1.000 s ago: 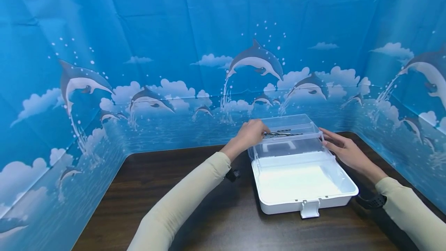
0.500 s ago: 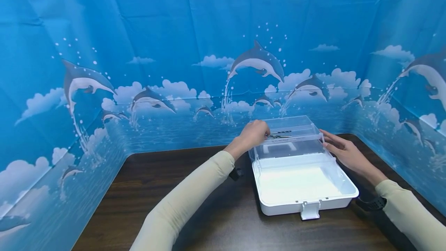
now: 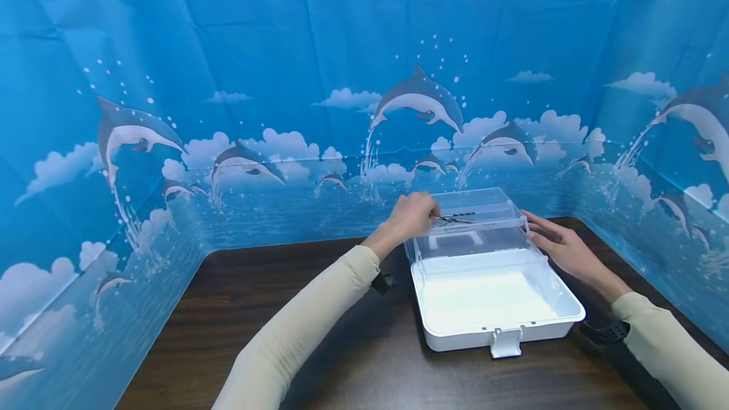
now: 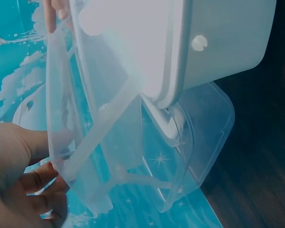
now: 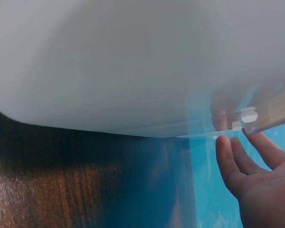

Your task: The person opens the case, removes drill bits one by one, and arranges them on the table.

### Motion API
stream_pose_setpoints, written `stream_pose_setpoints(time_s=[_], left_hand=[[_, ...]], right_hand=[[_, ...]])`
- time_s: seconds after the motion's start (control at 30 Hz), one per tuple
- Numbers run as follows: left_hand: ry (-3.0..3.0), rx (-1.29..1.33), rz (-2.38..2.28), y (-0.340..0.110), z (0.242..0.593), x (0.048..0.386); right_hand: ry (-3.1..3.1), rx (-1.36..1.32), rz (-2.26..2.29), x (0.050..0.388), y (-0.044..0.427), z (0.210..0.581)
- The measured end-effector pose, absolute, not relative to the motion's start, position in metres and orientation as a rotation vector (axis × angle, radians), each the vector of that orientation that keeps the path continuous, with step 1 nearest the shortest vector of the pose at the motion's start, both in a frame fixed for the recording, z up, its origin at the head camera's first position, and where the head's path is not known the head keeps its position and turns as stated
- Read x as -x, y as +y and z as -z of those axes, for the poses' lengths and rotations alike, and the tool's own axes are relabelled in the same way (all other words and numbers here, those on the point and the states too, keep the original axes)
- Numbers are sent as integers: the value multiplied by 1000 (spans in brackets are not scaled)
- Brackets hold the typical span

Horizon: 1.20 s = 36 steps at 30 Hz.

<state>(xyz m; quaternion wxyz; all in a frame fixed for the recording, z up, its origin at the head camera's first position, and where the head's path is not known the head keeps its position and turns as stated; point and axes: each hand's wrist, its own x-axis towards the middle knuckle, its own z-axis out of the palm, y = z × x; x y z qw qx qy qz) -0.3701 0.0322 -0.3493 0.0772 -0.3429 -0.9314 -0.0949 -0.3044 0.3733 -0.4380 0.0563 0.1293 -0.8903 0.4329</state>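
In the head view, I observe the open white box [image 3: 455, 340] at the lower right of the frame, resting on the dark table [image 3: 256, 309]. The clear tray [image 3: 498, 211] stands above its back edge, with drill bits [image 3: 459, 218] in the tray's left part. My left hand [image 3: 411, 215] is curled at that end — I cannot tell whether it grips bits or wall. My right hand [image 3: 564, 250] is spread, fingertips at the tray's right end.
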Motion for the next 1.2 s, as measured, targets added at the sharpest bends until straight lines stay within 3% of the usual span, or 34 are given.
stream_pose_setpoints(time_s=[0.53,0.83,1.2], left_hand=[[-2756,1029,875,-1,336,377],[-2746,918,1070,-42,328,380],[-2780,701,1068,-105,349,383]], right_hand=[[-2716,-366,-1309,304,370,439],[-2709,-358,-1296,303,371,438],[-2739,-327,-1285,304,370,439]])
